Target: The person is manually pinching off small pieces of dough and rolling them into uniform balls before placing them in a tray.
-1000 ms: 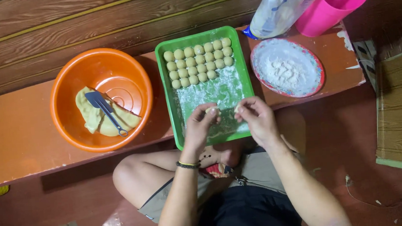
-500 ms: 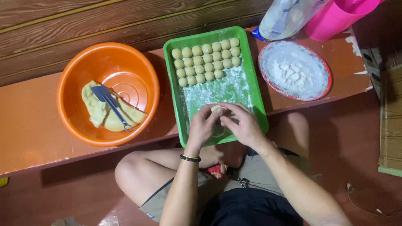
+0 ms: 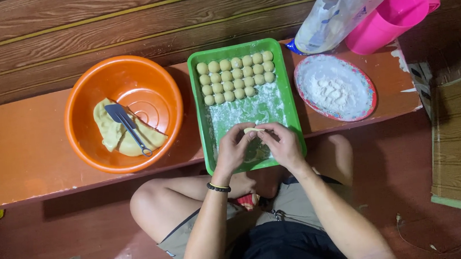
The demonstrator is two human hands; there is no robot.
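Observation:
Both hands meet over the near half of a green tray [image 3: 290,105] dusted with flour. My left hand [image 3: 234,148] and my right hand [image 3: 281,144] pinch a small pale piece of dough [image 3: 252,130] between their fingertips. At the tray's far end, several round dough balls [image 3: 235,78] lie in neat rows. An orange bowl [image 3: 84,92] to the left holds a yellow lump of dough [image 3: 108,132] with a blue-grey spatula [image 3: 127,123] resting on it.
A red-rimmed plate of white flour [image 3: 335,88] sits right of the tray. Behind it are a plastic flour bag [image 3: 336,16] and a pink jug [image 3: 394,16]. Everything rests on a low orange bench [image 3: 24,153]. My knees are under the tray's near edge.
My hands came together over the tray's near half and now hold a piece of dough at the fingertips. The view has shifted slightly.

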